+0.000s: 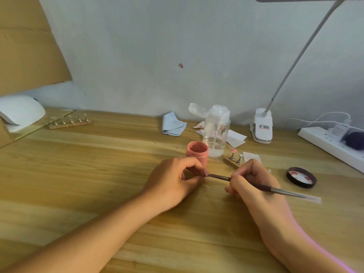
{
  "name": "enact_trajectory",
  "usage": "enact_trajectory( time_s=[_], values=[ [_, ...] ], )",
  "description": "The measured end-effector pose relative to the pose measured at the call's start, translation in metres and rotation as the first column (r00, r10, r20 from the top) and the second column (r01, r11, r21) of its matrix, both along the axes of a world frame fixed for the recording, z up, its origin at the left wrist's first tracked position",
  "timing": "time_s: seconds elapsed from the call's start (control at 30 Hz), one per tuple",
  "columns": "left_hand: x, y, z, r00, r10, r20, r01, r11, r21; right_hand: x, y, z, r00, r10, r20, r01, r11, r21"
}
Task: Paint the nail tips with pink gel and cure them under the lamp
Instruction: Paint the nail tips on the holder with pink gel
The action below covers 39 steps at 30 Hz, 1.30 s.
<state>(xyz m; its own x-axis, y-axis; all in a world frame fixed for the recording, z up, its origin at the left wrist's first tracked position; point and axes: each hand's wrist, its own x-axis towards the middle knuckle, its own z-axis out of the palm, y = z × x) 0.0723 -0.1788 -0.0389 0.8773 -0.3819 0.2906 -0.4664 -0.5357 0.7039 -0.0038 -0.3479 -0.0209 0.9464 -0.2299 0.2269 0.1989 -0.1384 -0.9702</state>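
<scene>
My left hand [173, 178] pinches a small nail tip [205, 174] on its stand, low over the table. In my right hand [254, 182] a thin brush [220, 176] is held like a pen, its bristle end touching that nail tip. Just behind my left hand stands the open jar of pink gel [197, 151]. A wooden holder [233, 159] with two more stands sits right of the jar. Another wooden strip of nail stands [71, 121] lies far left beside the white curing lamp [19, 113].
A clear pump bottle [216, 133], a blue cloth [173, 124] and paper wipes [235, 137] lie behind the jar. The jar's dark lid [301, 177] rests at the right. A clip desk lamp [262, 127] and a power strip [331, 144] are at the back right.
</scene>
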Motion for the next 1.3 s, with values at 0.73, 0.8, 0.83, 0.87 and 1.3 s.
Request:
enact_trajectory(
  time_s=[0.73,0.8,0.83,0.87,1.3],
  values=[
    [0.0008,0.0004,-0.0014,1.0,-0.011,-0.02,0.011,1.0,-0.023,-0.0006,0.0028,0.0031,0.997,-0.076,0.01,0.075,0.996,0.037],
    [0.0005,0.0003,-0.0008,1.0,-0.018,-0.013,0.018,1.0,-0.019,0.0,0.0015,0.001,0.997,-0.071,0.008,0.07,0.996,0.058],
    [-0.0002,0.0,-0.0006,1.0,-0.022,-0.003,0.022,1.0,-0.012,0.0008,0.0006,-0.0006,0.998,-0.066,0.012,0.065,0.996,0.061],
    [-0.0006,-0.0001,-0.0003,1.0,-0.023,0.006,0.023,1.0,-0.002,0.0016,-0.0003,-0.0018,0.998,-0.059,0.024,0.057,0.996,0.064],
    [0.0023,0.0014,-0.0052,1.0,-0.014,-0.006,0.014,0.998,-0.06,0.002,0.0001,-0.002,0.998,-0.005,0.056,-0.001,0.994,0.107]
  ],
)
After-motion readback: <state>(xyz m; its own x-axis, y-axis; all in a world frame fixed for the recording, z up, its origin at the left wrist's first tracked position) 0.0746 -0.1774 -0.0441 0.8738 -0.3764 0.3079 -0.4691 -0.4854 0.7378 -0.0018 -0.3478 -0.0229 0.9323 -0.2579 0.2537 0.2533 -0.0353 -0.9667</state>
